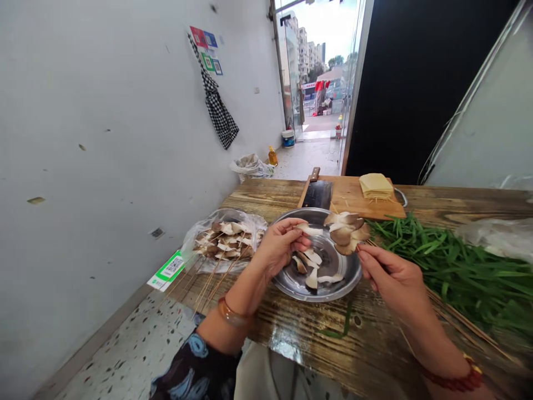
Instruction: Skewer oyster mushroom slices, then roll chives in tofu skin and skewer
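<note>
My left hand [280,247] pinches a pale oyster mushroom piece [311,229] above the metal basin [287,286]. My right hand [393,278] is closed near the bottom of a cluster of oyster mushroom pieces [346,232] threaded on a skewer; most of the stick is hidden by the mushrooms and fingers. The cluster is over the basin's right side, a little apart from the piece in my left hand. Several loose mushroom pieces [312,278] lie inside the basin. To the left, mushroom skewers [227,241] rest in a clear plastic bag, their sticks pointing toward me.
Behind the basin, a cleaver [317,193] and stacked yellowish sheets [376,186] lie on a wooden cutting board [345,200]. Green leaves [458,272] cover the table's right side, with bare skewer sticks [466,322] beside them. A QR-code card [169,270] is at the left edge.
</note>
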Demonstrator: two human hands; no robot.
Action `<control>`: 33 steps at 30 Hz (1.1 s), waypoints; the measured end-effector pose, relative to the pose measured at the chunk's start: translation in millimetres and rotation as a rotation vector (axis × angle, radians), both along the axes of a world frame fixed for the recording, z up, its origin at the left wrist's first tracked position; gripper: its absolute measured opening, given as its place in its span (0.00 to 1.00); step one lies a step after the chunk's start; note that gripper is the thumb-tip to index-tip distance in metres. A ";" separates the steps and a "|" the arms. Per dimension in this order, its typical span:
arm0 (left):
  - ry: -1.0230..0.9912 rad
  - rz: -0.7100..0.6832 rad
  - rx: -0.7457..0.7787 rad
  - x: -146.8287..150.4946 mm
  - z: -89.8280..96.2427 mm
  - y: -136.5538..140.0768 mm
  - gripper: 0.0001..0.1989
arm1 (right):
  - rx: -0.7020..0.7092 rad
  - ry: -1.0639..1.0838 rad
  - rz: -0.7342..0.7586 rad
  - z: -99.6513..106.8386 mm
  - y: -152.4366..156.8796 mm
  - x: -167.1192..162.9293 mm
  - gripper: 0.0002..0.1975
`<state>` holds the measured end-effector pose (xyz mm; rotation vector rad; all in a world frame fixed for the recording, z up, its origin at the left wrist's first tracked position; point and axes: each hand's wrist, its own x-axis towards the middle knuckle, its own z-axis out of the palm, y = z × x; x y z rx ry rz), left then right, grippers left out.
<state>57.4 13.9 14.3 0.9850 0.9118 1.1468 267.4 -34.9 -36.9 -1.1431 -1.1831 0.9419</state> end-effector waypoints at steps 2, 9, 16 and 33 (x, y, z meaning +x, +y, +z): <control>-0.103 0.032 -0.029 0.8 -1.6 0.8 0.11 | 0.000 -0.013 0.016 -0.2 -0.3 -0.4 0.14; -0.160 0.151 0.092 0.1 -7.4 3.2 0.09 | 0.002 -0.103 0.092 -1.4 0.0 -1.6 0.15; -0.131 0.210 0.120 -0.1 -4.2 -0.3 0.15 | 0.091 -0.303 0.133 5.6 -2.8 -2.4 0.13; 0.040 0.166 0.250 4.3 4.9 -4.7 0.19 | 0.050 -0.250 0.125 4.9 -3.7 -1.3 0.14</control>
